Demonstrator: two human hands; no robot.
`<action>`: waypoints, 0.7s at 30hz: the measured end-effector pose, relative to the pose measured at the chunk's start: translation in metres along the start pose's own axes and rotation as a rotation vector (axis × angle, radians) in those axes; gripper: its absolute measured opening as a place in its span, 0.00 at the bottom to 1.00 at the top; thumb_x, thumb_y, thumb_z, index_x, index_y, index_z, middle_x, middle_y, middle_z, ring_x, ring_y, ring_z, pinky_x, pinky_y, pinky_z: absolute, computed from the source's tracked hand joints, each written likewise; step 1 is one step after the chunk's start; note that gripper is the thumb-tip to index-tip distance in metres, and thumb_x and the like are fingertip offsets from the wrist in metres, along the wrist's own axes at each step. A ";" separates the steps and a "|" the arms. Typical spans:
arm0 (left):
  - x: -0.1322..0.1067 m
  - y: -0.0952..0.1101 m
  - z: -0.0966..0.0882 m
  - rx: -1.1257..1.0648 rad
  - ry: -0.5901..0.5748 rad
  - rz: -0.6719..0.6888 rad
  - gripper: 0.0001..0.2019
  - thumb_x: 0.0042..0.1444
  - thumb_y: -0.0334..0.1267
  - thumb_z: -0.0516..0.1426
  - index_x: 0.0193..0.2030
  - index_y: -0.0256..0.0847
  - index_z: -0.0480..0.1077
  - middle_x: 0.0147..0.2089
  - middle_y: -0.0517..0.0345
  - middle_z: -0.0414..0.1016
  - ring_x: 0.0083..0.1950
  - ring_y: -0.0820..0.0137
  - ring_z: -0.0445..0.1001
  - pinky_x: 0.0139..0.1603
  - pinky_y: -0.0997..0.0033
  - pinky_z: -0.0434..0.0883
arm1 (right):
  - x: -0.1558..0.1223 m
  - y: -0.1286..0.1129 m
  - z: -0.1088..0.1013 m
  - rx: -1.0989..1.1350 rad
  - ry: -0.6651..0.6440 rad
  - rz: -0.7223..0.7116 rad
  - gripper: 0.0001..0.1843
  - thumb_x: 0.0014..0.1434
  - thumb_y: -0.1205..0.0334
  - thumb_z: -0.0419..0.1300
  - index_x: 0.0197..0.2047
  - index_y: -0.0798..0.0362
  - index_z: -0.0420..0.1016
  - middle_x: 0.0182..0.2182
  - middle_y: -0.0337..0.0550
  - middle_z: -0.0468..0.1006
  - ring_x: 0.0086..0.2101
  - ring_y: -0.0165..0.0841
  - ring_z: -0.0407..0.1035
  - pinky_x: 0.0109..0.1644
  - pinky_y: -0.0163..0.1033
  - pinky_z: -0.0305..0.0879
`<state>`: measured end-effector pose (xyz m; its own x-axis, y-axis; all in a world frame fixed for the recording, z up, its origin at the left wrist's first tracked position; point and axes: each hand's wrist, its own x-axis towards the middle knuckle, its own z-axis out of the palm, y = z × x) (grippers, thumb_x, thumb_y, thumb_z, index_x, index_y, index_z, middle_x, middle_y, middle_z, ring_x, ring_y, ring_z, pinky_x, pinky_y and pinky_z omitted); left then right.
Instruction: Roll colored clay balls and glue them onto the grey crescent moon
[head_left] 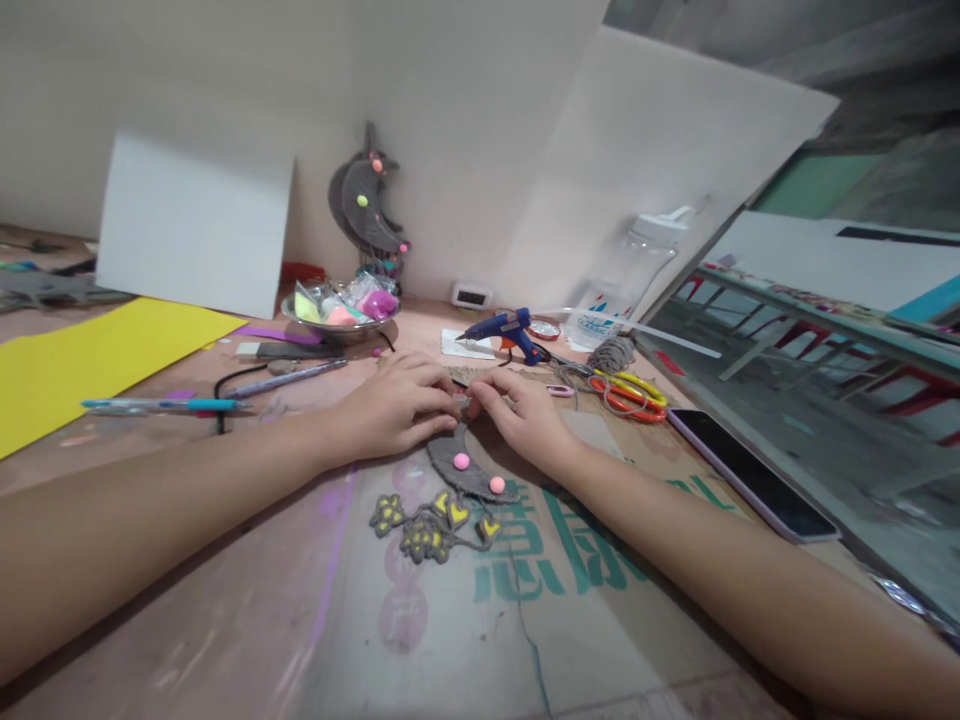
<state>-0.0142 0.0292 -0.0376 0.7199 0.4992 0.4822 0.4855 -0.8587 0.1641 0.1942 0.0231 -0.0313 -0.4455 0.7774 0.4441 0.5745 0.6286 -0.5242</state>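
A grey crescent moon (448, 453) lies on a cardboard sheet, with two pink balls on its lower curve. My left hand (401, 405) rests palm down at the moon's upper end, its fingers bent and closed on that edge. Opposite it, my right hand (519, 408) is closed in a pinch at the same end; whatever sits between its fingertips is too small and covered to make out. Below the moon lie grey flower and heart charms (426, 538) with yellow insides, joined by grey cord.
Behind my hands are a blue glue gun (504, 332), a metal bowl (341, 322) of bagged coloured clay and a clear bottle (626, 270). Scissors (634, 395) and a phone (750, 472) lie right. Pens (214, 404) and yellow sheet (97, 360) lie left. Another decorated moon (367, 205) leans on the wall.
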 end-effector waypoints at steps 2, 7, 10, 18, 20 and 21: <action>0.000 -0.001 0.001 -0.005 0.013 -0.009 0.12 0.62 0.42 0.53 0.45 0.45 0.75 0.44 0.53 0.74 0.49 0.63 0.68 0.49 0.62 0.60 | 0.000 0.000 0.000 -0.005 0.000 -0.001 0.14 0.65 0.64 0.50 0.29 0.53 0.71 0.26 0.39 0.76 0.30 0.31 0.70 0.37 0.34 0.62; -0.001 -0.002 0.003 -0.011 0.005 -0.005 0.10 0.61 0.41 0.53 0.42 0.45 0.75 0.43 0.54 0.74 0.48 0.64 0.68 0.49 0.62 0.60 | 0.000 0.001 0.000 -0.008 0.002 -0.015 0.15 0.65 0.64 0.50 0.28 0.53 0.71 0.25 0.39 0.76 0.30 0.31 0.70 0.37 0.35 0.62; -0.001 -0.001 0.002 -0.021 0.004 -0.006 0.10 0.62 0.41 0.53 0.42 0.44 0.75 0.44 0.55 0.74 0.49 0.64 0.68 0.51 0.62 0.59 | 0.000 0.002 0.000 -0.009 0.006 -0.026 0.14 0.65 0.65 0.51 0.28 0.53 0.71 0.25 0.38 0.76 0.29 0.30 0.69 0.37 0.34 0.61; 0.000 0.001 0.001 -0.041 -0.010 -0.023 0.11 0.62 0.43 0.53 0.42 0.44 0.74 0.44 0.53 0.74 0.49 0.63 0.68 0.51 0.61 0.59 | 0.001 0.001 -0.001 -0.022 -0.001 -0.037 0.14 0.65 0.64 0.51 0.28 0.53 0.71 0.24 0.37 0.76 0.28 0.30 0.69 0.35 0.34 0.61; 0.000 0.001 -0.001 -0.049 -0.018 -0.030 0.11 0.62 0.43 0.53 0.42 0.43 0.74 0.44 0.54 0.74 0.49 0.63 0.67 0.50 0.61 0.59 | 0.001 0.001 -0.002 -0.012 -0.011 -0.038 0.14 0.65 0.64 0.51 0.28 0.53 0.71 0.25 0.38 0.76 0.29 0.31 0.70 0.36 0.35 0.61; 0.001 0.002 -0.001 -0.055 -0.022 -0.033 0.11 0.61 0.43 0.53 0.42 0.43 0.75 0.43 0.54 0.74 0.49 0.63 0.67 0.50 0.61 0.59 | 0.001 0.002 -0.002 -0.002 -0.016 -0.035 0.15 0.65 0.64 0.50 0.28 0.53 0.71 0.25 0.38 0.76 0.29 0.31 0.70 0.36 0.35 0.61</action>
<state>-0.0135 0.0279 -0.0361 0.7153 0.5292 0.4564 0.4817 -0.8465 0.2267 0.1963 0.0245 -0.0303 -0.4763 0.7551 0.4506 0.5599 0.6556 -0.5067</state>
